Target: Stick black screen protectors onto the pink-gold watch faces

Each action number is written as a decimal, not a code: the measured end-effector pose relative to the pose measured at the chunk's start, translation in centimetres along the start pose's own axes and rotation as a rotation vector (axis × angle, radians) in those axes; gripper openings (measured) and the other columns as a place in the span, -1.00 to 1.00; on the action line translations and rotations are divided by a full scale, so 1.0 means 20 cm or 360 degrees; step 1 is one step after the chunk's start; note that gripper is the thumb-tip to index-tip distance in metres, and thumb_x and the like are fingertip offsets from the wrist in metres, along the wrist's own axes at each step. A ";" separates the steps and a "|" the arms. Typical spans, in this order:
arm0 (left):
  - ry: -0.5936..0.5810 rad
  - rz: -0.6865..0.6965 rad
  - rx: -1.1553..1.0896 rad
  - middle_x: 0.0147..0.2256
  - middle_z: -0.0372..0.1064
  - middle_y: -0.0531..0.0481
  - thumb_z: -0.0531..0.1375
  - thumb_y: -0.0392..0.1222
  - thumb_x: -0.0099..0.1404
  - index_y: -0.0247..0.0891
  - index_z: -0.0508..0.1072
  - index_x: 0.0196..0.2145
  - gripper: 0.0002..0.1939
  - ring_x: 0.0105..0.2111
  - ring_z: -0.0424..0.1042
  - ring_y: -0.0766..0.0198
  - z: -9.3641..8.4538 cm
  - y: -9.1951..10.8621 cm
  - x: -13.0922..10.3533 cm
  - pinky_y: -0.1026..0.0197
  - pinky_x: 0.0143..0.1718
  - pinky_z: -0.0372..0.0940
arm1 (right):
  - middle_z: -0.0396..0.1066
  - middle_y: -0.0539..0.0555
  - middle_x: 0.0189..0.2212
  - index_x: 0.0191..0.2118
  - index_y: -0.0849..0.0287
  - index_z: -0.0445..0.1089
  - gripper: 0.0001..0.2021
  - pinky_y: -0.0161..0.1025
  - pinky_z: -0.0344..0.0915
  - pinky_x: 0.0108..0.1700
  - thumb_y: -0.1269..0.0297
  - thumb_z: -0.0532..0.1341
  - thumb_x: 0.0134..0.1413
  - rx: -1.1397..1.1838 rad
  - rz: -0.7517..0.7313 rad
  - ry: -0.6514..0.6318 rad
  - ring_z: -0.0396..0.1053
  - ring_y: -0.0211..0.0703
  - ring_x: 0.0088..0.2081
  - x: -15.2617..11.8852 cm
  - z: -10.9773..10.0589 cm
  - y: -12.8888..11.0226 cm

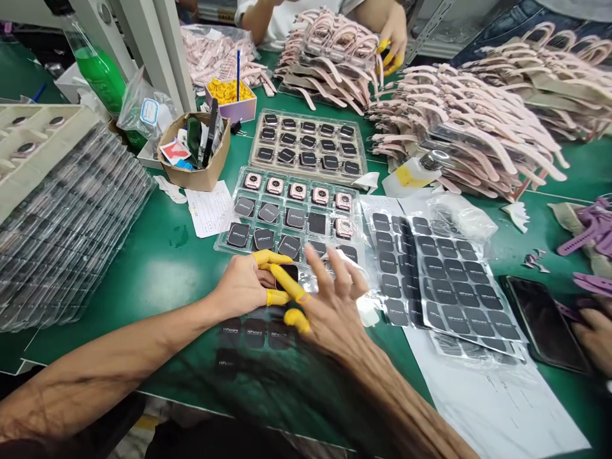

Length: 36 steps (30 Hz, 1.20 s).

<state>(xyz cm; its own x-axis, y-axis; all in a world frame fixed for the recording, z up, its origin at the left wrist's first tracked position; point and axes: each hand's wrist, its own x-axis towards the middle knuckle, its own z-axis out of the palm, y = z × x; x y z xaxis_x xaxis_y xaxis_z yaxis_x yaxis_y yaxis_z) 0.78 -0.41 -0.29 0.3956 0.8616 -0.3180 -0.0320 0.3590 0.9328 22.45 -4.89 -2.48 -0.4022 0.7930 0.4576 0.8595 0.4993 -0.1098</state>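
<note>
My left hand (248,284), with yellow finger covers, holds a dark watch body (287,275) by its edges in front of the clear tray (224,242). My right hand (329,293) is at the watch body's right side, its yellow-covered index finger over the dark face and its other fingers spread. Whether the right hand grips anything is hard to tell. The tray holds pink watch bodies (298,190) in its back row and black square pieces (264,240) nearer me. Dark printed squares (255,331) lie below my hands on the green table.
Sticker sheets (447,280) and a phone (545,322) lie right. Behind are a second tray (308,167), a bottle (414,175) and pink strap piles (468,127). Stacked trays (71,223) and a cardboard box (196,169) stand left. Other people's hands (393,38) show behind and at right.
</note>
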 end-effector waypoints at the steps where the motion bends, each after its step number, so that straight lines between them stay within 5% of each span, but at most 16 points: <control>1: 0.0015 0.0002 -0.0003 -0.31 0.64 -0.02 0.53 -0.41 -0.13 -0.31 0.60 0.00 -0.34 -0.35 0.62 0.22 0.00 0.00 0.00 0.24 -0.24 0.51 | 0.02 0.09 0.53 0.36 -0.39 0.29 -0.51 0.53 0.08 0.27 -0.03 0.06 0.38 -0.0034 0.0088 0.0003 -0.07 0.54 0.50 0.00 0.00 0.00; 4: 0.0092 -0.0007 0.0039 -0.28 0.64 -0.05 0.53 -0.38 -0.13 -0.31 0.61 -0.03 -0.37 -0.35 0.62 0.21 0.01 0.00 0.00 0.25 -0.29 0.49 | -0.11 0.11 0.57 0.37 -0.32 0.31 -0.51 0.56 0.07 0.25 0.06 0.10 0.38 -0.0106 0.0367 0.0066 -0.17 0.60 0.53 -0.01 -0.01 0.00; 8: 0.0038 0.0059 0.0071 -0.28 0.65 -0.06 0.50 -0.39 -0.12 -0.32 0.60 -0.03 -0.39 -0.31 0.65 0.15 0.01 0.00 0.00 0.24 -0.28 0.49 | 0.00 0.05 0.53 0.37 -0.44 0.27 -0.50 0.44 0.09 0.29 -0.06 0.12 0.36 -0.0022 -0.0063 0.0035 -0.04 0.45 0.49 -0.02 0.01 0.00; 12: 0.0070 0.0049 0.0020 -0.31 0.64 -0.06 0.53 -0.37 -0.13 -0.35 0.58 -0.03 -0.37 -0.36 0.62 0.20 0.01 -0.01 0.00 0.25 -0.32 0.46 | -0.14 0.13 0.58 0.37 -0.30 0.31 -0.52 0.50 0.06 0.24 0.03 0.11 0.40 -0.0241 0.0275 0.0049 -0.14 0.56 0.51 -0.02 0.02 0.01; 14: 0.0050 0.0038 0.0010 -0.32 0.63 -0.04 0.51 -0.40 -0.13 -0.35 0.57 -0.02 -0.36 -0.35 0.62 0.21 0.01 -0.01 0.00 0.25 -0.30 0.47 | -0.15 0.11 0.58 0.38 -0.32 0.29 -0.50 0.46 0.06 0.26 0.02 0.12 0.38 -0.0205 0.0241 0.0010 -0.17 0.53 0.52 -0.02 0.02 0.01; 18: -0.0011 0.0083 0.0016 -0.30 0.64 -0.01 0.49 -0.42 -0.12 -0.33 0.57 -0.04 -0.38 -0.33 0.62 0.22 0.00 -0.02 0.00 0.25 -0.27 0.48 | 0.06 0.02 0.52 0.29 -0.42 0.37 -0.56 0.38 0.05 0.28 -0.02 0.16 0.34 -0.0234 0.0028 0.0010 -0.09 0.39 0.50 -0.02 0.04 0.01; 23: 0.0047 0.0059 0.0080 -0.39 0.61 0.03 0.51 -0.39 -0.06 -0.32 0.56 -0.02 -0.41 -0.38 0.60 0.24 0.00 -0.02 0.00 0.24 -0.30 0.46 | 0.30 0.23 0.36 0.07 -0.04 0.56 -0.70 0.38 0.18 0.21 0.10 0.18 0.35 -0.0211 0.0471 0.0371 0.22 0.36 0.31 -0.02 0.03 0.10; 27: 0.0046 0.0083 0.0078 -0.35 0.62 -0.02 0.49 -0.44 -0.04 -0.36 0.55 0.02 -0.39 -0.37 0.59 0.26 0.00 -0.01 0.00 0.22 -0.25 0.48 | 0.51 0.35 0.03 -0.11 0.15 0.56 -0.72 0.30 0.30 0.05 0.08 0.25 0.24 -0.0262 0.0682 0.0344 0.37 0.26 0.00 -0.04 0.01 0.22; 31: 0.0025 0.0074 0.0157 -0.36 0.62 -0.02 0.49 -0.39 -0.02 -0.38 0.55 0.05 -0.38 -0.36 0.59 0.24 -0.01 0.00 0.00 0.20 -0.24 0.47 | 0.59 0.23 -0.15 -0.42 0.07 0.42 -0.79 0.21 0.30 -0.03 0.14 0.26 0.22 -0.0060 0.0563 0.0371 0.40 0.17 -0.12 -0.03 -0.04 0.26; 34: -0.0003 0.0068 0.0226 -0.39 0.62 0.01 0.50 -0.35 -0.04 -0.37 0.55 0.05 -0.36 -0.35 0.59 0.23 -0.01 0.00 0.00 0.21 -0.23 0.47 | 0.60 0.15 -0.15 -0.43 0.05 0.32 -0.76 0.08 0.32 -0.06 0.20 0.31 0.24 0.0336 0.0342 0.0527 0.46 0.08 -0.12 0.04 -0.06 0.14; 36: -0.0043 0.0075 0.0247 -0.40 0.61 0.05 0.50 -0.37 -0.07 -0.36 0.56 0.06 -0.33 -0.36 0.58 0.26 -0.01 -0.01 0.00 0.26 -0.26 0.45 | 0.60 0.07 -0.25 -0.35 0.05 0.33 -0.83 -0.03 0.30 -0.12 0.28 0.31 0.27 0.0545 0.0125 0.0424 0.47 -0.04 -0.20 0.10 -0.05 0.04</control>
<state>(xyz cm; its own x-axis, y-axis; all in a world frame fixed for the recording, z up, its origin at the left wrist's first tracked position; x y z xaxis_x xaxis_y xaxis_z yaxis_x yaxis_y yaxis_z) 0.66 -0.42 -0.51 0.4216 0.8655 -0.2706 0.0901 0.2569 0.9622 22.65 -3.18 -0.82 -0.2060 0.7378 0.6428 0.7120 0.5637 -0.4188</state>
